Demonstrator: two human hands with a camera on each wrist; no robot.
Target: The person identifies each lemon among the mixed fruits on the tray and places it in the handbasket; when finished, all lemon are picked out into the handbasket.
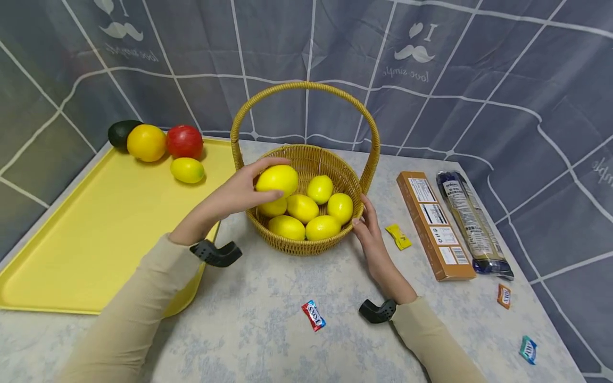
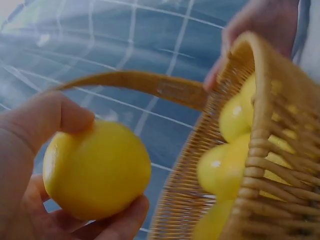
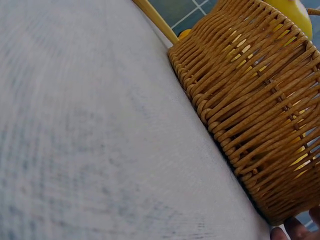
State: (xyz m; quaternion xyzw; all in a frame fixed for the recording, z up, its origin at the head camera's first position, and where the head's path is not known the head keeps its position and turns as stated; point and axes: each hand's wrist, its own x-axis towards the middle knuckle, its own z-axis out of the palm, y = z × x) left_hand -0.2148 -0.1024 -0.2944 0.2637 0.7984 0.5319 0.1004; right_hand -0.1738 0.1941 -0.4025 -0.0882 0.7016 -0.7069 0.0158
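Note:
My left hand (image 1: 254,186) grips a yellow lemon (image 1: 276,180) over the left rim of a wicker basket (image 1: 306,247) with a tall arched handle (image 1: 306,85). In the left wrist view my thumb and fingers curl round that lemon (image 2: 97,170) beside the basket (image 2: 270,150). Several more lemons (image 1: 303,208) lie inside the basket. My right hand (image 1: 366,221) rests with relaxed fingers against the basket's right outer wall. The right wrist view shows that woven wall (image 3: 250,100) close up and a fingertip (image 3: 295,231) at its base.
A yellow tray (image 1: 96,229) on the left carries an avocado (image 1: 122,133), an orange (image 1: 146,142), a red fruit (image 1: 184,141) and a small lemon (image 1: 187,170). A brown box (image 1: 435,223) and a dark packet (image 1: 471,223) lie to the right. Wrapped candies (image 1: 313,315) are scattered on the tablecloth.

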